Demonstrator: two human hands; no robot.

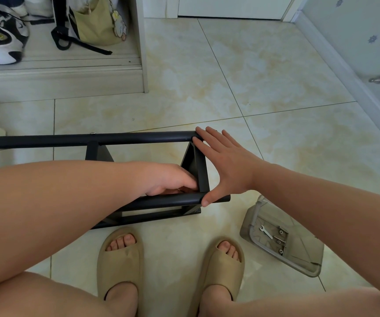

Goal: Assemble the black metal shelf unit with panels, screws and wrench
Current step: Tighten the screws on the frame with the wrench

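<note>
The black metal shelf frame [74, 140] lies on its side on the tiled floor in front of my feet, with two round posts joined by flat black panels. My right hand [221, 161] lies flat with spread, straight fingers across the frame's right end; the fingertips touch the far post and the thumb presses the near post [161, 201]. My left hand [168, 179] reaches inside the frame by the right end panel [196, 167], fingers curled against its lower corner; what they hold is hidden. A small silver wrench [265, 232] and some screws [280, 241] lie in a clear plastic tray [298, 259] at the lower right.
My two feet in tan slides [120, 261] stand just below the frame. An open cabinet [136, 65] with sneakers and a bag is at the back left. A wall with a baseboard [353, 88] runs along the right, with a door stop on it.
</note>
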